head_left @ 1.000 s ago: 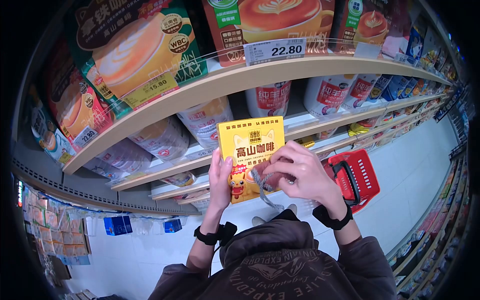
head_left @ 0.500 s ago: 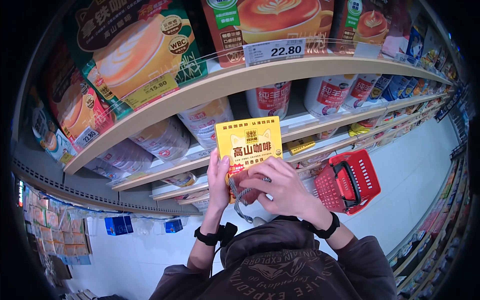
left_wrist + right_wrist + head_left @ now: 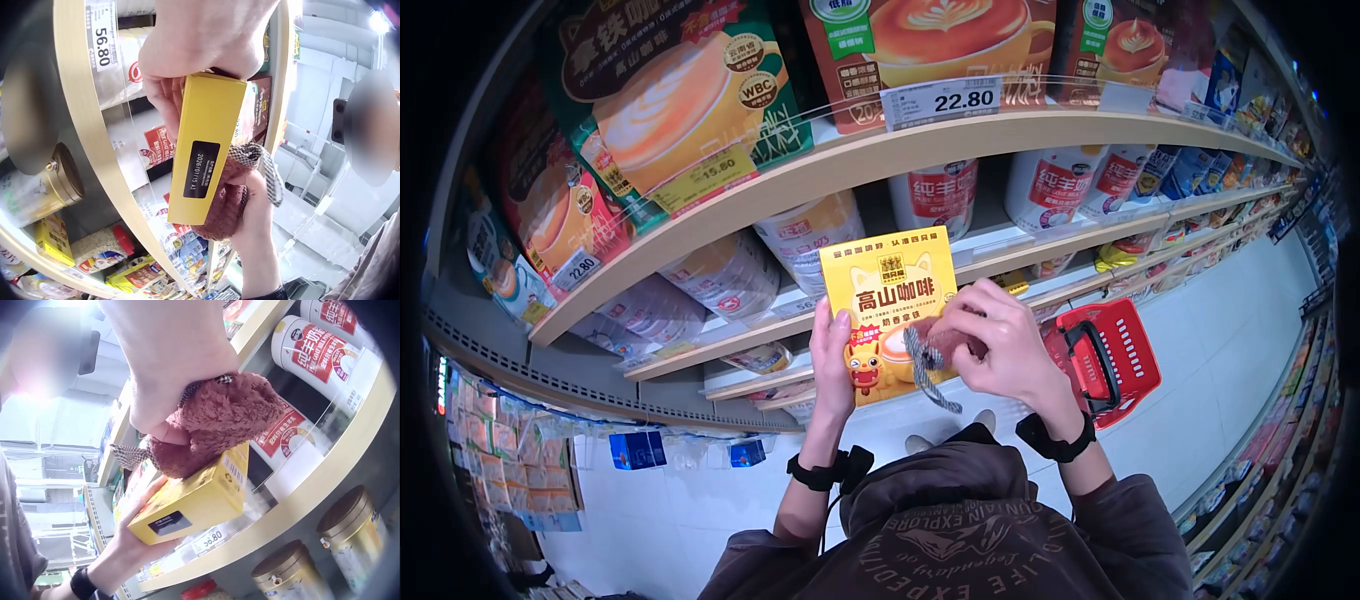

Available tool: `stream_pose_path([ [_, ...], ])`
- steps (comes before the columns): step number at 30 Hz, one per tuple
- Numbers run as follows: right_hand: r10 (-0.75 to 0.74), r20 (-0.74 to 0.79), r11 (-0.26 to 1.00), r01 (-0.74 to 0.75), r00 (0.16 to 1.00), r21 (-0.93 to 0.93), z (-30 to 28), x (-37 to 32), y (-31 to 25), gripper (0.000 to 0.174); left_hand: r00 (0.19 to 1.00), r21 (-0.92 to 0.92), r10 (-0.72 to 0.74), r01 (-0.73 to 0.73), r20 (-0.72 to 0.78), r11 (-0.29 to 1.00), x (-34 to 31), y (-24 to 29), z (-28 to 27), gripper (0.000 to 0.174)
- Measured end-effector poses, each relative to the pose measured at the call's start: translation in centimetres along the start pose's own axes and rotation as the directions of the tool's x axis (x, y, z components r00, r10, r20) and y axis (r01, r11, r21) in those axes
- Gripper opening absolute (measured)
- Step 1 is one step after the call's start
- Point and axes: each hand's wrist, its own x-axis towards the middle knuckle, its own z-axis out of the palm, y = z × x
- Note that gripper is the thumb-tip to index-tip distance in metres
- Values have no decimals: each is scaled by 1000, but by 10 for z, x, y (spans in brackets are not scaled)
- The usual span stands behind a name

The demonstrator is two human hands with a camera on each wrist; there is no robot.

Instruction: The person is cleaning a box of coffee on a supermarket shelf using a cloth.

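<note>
- The yellow latte coffee carton is near the middle of the head view, face up toward the wearer; the left hand is clamped on it at nine o'clock.
- The carton looks light, with stiff but crushable card walls; its printed faces may be slightly slippery. Its narrow sides seem the best hold, with light pressure.
- The right hand, between three and four o'clock of the carton, is clamped on a brown-pink plush cloth, probably light, soft and easily squashed.
- The cloth's checked loop dangles at five o'clock, before the carton's lower face, and could snag fingers.
- The cloth hides part of the carton's front.
- At two o'clock stand goat milk powder cans; at half past ten, a green latte coffee package.
- The shelf edge arches overhead at eleven, limiting upward room.
- A red shopping basket sits beyond the right hand, past three o'clock.
</note>
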Motion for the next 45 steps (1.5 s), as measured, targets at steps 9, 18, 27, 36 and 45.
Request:
stream_pose_path([
  [9, -51, -254, 973, -10, 966, -230, 9, 12, -9, 39, 994, 2, -35, 35, 108, 999, -7, -3, 11, 37],
  [18, -112, 88, 991, 104, 990, 83, 25, -11, -32, 27, 1000, -50, -23, 24, 10, 998, -3, 1, 8, 31],
  [27, 133, -54, 981, -123, 990, 149, 0, -14, 5, 23, 1000, -7, -18, 18, -23, 1000, 2, -4, -5, 36],
  [36, 459, -108, 659, -257, 882, 707, 1, -18, 21, 30, 932, -472, -350, 350, 93, 809, 3, -1, 7, 48],
  [45, 433, -105, 733, -282, 895, 619, -8, -20, 14, 36, 891, -298, -422, 454, 166, 840, 7, -25, 22, 51],
])
